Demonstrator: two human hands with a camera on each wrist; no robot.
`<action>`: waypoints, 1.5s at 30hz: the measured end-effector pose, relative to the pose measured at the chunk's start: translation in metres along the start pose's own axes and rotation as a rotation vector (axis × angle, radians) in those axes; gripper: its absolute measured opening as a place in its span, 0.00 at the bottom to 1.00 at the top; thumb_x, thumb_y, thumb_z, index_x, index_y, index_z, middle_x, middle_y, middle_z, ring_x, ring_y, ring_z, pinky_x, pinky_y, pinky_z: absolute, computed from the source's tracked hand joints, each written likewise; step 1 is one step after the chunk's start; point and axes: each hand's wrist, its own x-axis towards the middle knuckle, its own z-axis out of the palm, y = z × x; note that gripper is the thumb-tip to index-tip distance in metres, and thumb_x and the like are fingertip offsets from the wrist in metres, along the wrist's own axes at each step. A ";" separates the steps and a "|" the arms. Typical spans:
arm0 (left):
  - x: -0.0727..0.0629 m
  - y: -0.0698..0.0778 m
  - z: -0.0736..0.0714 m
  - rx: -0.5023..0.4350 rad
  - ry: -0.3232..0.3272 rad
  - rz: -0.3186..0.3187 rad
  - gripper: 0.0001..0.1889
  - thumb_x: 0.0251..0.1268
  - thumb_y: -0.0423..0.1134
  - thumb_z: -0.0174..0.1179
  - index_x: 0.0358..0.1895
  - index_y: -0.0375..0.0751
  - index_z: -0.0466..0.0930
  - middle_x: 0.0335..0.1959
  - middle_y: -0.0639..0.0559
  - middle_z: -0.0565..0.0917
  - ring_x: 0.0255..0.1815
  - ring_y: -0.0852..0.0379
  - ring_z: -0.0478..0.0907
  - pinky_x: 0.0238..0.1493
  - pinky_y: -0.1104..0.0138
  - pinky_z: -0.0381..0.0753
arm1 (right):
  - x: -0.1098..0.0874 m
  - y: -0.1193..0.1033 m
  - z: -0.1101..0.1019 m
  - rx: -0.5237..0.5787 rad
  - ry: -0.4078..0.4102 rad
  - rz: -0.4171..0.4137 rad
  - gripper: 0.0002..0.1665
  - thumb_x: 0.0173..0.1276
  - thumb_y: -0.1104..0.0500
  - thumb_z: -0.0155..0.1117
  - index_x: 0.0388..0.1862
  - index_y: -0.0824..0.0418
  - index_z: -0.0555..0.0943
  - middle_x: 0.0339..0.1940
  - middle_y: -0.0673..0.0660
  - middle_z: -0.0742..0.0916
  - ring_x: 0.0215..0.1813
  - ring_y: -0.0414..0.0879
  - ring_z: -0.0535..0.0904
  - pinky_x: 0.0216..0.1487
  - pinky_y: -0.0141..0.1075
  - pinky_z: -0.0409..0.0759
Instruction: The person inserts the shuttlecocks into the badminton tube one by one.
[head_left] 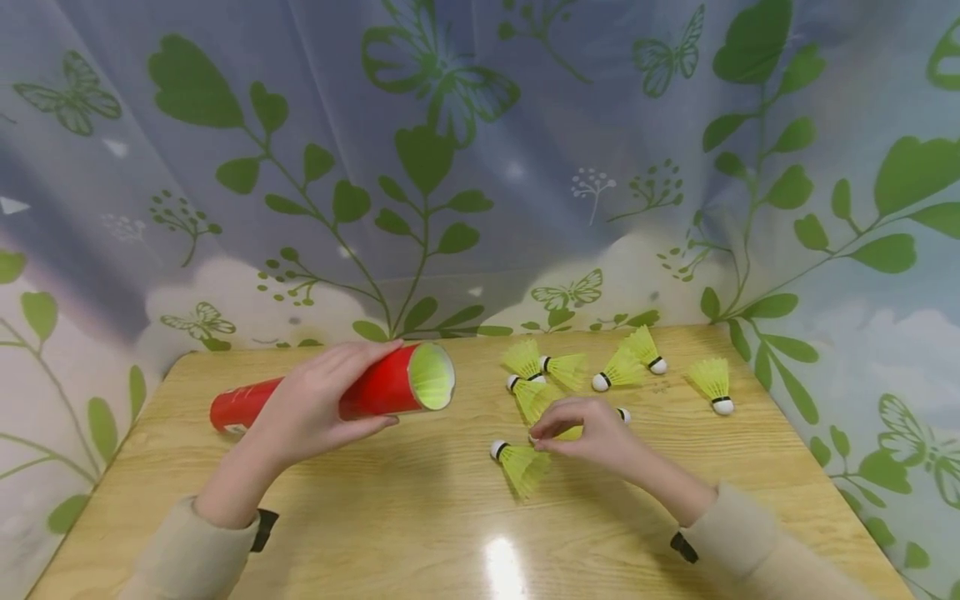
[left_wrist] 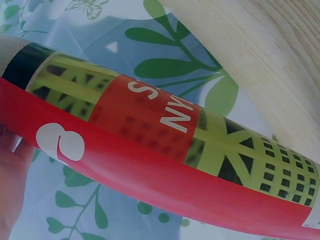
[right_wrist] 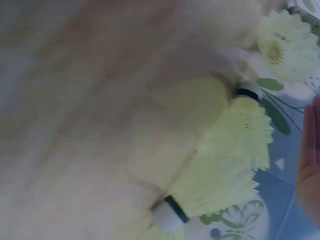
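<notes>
My left hand [head_left: 318, 408] grips a red shuttlecock tube [head_left: 382, 383], which lies tilted with its open end toward the right. A yellow skirt fills that mouth. Through the tube's clear window [left_wrist: 232, 155], in the left wrist view, yellow skirts and a cork's dark band show. Over the table, my right hand [head_left: 588, 433] pinches a yellow shuttlecock [head_left: 572, 433] near its white tip; the fingers hide much of it. Just left of this hand another shuttlecock [head_left: 521, 467] lies on its side. Blur covers much of the right wrist view, where yellow shuttlecocks [right_wrist: 225, 160] appear.
More shuttlecocks lie behind the right hand, including an overlapping group [head_left: 528, 396] and a pair [head_left: 621, 369] farther right. A single shuttlecock [head_left: 708, 383] sits near the right edge. The wooden table [head_left: 420, 533] meets a patterned curtain [head_left: 465, 250] at the back.
</notes>
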 end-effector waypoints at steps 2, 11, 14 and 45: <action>0.000 0.000 0.000 -0.002 0.000 0.003 0.47 0.43 0.43 0.86 0.73 0.43 0.75 0.57 0.45 0.88 0.58 0.44 0.86 0.55 0.46 0.90 | -0.003 0.005 0.002 -0.007 -0.012 -0.028 0.09 0.65 0.68 0.77 0.44 0.65 0.92 0.41 0.58 0.94 0.43 0.44 0.91 0.46 0.38 0.92; 0.002 0.001 0.001 -0.002 -0.008 0.001 0.47 0.44 0.43 0.86 0.73 0.43 0.75 0.58 0.45 0.88 0.58 0.44 0.86 0.55 0.46 0.90 | -0.008 0.016 0.004 -0.078 -0.051 -0.053 0.10 0.64 0.67 0.78 0.45 0.64 0.91 0.41 0.56 0.94 0.42 0.43 0.91 0.46 0.38 0.92; 0.002 0.001 0.001 -0.001 -0.008 0.000 0.47 0.44 0.43 0.86 0.73 0.43 0.75 0.58 0.45 0.88 0.58 0.44 0.86 0.55 0.46 0.90 | -0.008 0.018 0.005 -0.103 -0.060 -0.056 0.11 0.63 0.68 0.79 0.45 0.64 0.91 0.41 0.57 0.94 0.41 0.42 0.91 0.46 0.37 0.92; 0.001 0.002 0.002 0.001 -0.018 0.001 0.47 0.44 0.43 0.86 0.73 0.42 0.75 0.60 0.46 0.88 0.59 0.45 0.86 0.58 0.46 0.89 | -0.005 0.016 0.006 -0.233 0.005 0.043 0.04 0.68 0.66 0.75 0.38 0.58 0.92 0.32 0.50 0.92 0.34 0.34 0.85 0.39 0.30 0.87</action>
